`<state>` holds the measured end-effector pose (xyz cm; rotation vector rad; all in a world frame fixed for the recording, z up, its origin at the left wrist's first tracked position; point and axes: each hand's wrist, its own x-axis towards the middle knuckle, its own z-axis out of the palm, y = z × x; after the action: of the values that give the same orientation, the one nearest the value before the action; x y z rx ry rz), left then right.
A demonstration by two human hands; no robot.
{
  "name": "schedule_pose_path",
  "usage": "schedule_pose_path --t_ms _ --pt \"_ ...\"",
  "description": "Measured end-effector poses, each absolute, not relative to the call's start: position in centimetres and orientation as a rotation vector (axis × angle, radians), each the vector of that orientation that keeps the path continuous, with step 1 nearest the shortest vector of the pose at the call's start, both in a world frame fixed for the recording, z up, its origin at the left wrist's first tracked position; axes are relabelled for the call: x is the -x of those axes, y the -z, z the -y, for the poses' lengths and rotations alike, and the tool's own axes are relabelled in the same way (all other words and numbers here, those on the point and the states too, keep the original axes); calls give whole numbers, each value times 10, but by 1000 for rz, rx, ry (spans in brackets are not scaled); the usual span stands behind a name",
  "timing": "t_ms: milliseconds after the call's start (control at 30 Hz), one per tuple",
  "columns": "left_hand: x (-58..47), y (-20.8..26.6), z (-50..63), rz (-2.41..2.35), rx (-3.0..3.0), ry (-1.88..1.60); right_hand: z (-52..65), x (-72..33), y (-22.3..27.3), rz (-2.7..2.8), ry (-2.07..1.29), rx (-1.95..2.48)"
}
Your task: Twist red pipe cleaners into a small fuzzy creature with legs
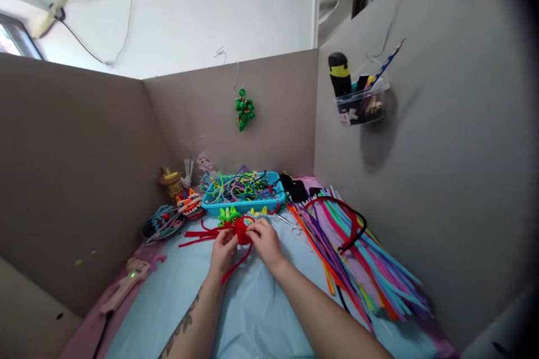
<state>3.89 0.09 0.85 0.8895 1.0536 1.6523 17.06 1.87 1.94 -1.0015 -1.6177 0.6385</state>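
A red pipe-cleaner piece (242, 231) is pinched between both hands above the blue cloth. My left hand (224, 249) grips its left side with the fingertips closed. On its right side, my right hand (265, 240) pinches with thumb and fingers. Several loose red stems (197, 238) stretch out to the left of the piece, and one hangs down toward me. Just behind the hands sit a green pipe-cleaner figure (228, 215) and a yellow and blue one (257, 213). The fingers partly hide the shape of the red piece.
A blue basket (244, 206) of tangled pipe-cleaner scraps stands at the back. Scissors (290, 224) lie right of my hands, beside a large bundle of coloured pipe cleaners (349, 252). At left are a dark bowl (162, 228) and a pink power strip (126, 286). Grey partitions (193, 118) enclose the table.
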Motion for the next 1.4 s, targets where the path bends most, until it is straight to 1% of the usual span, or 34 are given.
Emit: schedule_pose_path --t_ms 133,367,500,633,833,1033,1400 --pt "-40 -11 0 -1065 -896 -1633 -19 -172 -19 1649 -581 1017" --pt "-42 -10 1 -1111 -866 -1660 -13 -170 -22 1743 -318 1088" --pt "-43 -8 0 -1147 -819 -1707 -11 -166 -22 1767 -284 1098" --pt "-42 -7 -2 -1146 -811 -1742 -9 -163 -18 1753 -320 1069" --pt "-44 -6 -4 -1095 -733 -1781 -11 -157 -9 1649 -475 1026" --pt "-46 -5 -1 -1077 -779 -1724 -20 -151 -2 1546 -604 1012" --pt "-48 -12 4 -1103 -739 -1683 -17 -157 -7 1439 -700 1026"
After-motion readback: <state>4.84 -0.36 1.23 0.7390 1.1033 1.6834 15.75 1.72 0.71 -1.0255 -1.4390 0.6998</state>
